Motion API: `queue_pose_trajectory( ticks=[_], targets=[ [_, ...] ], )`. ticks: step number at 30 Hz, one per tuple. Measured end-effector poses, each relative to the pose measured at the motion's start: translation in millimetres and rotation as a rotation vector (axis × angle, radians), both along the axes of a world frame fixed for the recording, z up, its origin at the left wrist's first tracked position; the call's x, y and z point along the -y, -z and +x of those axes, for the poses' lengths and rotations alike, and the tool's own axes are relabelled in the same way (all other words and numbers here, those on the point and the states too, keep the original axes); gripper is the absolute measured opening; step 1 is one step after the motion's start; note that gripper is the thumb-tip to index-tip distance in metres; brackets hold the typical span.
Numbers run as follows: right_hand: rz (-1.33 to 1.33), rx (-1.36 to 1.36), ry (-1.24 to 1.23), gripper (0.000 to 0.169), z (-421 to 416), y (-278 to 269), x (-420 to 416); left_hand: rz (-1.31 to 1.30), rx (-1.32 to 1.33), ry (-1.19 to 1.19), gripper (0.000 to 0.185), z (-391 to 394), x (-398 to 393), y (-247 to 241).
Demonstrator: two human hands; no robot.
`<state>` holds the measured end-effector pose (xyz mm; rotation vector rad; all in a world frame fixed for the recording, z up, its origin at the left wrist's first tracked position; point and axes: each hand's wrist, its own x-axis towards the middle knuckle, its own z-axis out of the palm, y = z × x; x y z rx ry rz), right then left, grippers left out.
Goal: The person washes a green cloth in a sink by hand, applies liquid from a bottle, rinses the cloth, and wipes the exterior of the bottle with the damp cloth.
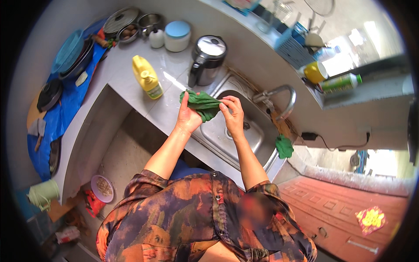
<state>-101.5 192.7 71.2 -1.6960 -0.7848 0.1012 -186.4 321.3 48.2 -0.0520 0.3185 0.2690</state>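
A green cloth [206, 104] is stretched between my two hands, over the near left edge of the stainless steel sink [240, 131]. My left hand [190, 116] has the bunched part of the cloth across its palm, thumb up. At the cloth's right end, my right hand [233, 114] pinches it between thumb and fingers above the basin. Left of the cloth, a yellow plastic bottle [147, 77] stands on the tiled counter. Behind the cloth is a steel kettle with a black handle [209, 60]. A second green cloth [284, 146] lies at the sink's right corner.
A curved faucet [288, 101] rises behind the sink. A white jar with a blue lid [177, 36], steel pots [149, 23] and blue basins [68, 52] stand along the back and left. Above on the right, a ledge holds a blue basket [294, 44] and a yellow mug [315, 72].
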Motion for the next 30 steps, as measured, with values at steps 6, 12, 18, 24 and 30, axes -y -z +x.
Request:
queue_pose_trajectory(
  ticks=[6,12,18,24,30],
  targets=[
    [-0.248,0.394,0.3,0.011,-27.1,-17.9,55.1,0.142,-0.318,0.321,0.039,60.0,88.3,13.4],
    [-0.422,0.152,0.693,0.018,6.6,18.5,111.8,0.349,-0.38,0.365,0.024,70.6,173.7,15.7],
    [-0.438,0.018,0.793,0.02,14.3,39.5,149.4,0.531,-0.383,0.48,0.019,69.8,204.8,21.2],
    [-0.256,0.178,0.624,0.016,-30.0,42.8,142.5,0.435,-0.115,0.684,0.013,66.2,182.3,53.5],
    [-0.262,0.083,0.695,0.021,-37.2,32.7,136.4,0.728,-0.459,0.582,0.012,72.0,193.3,32.7]
  ],
)
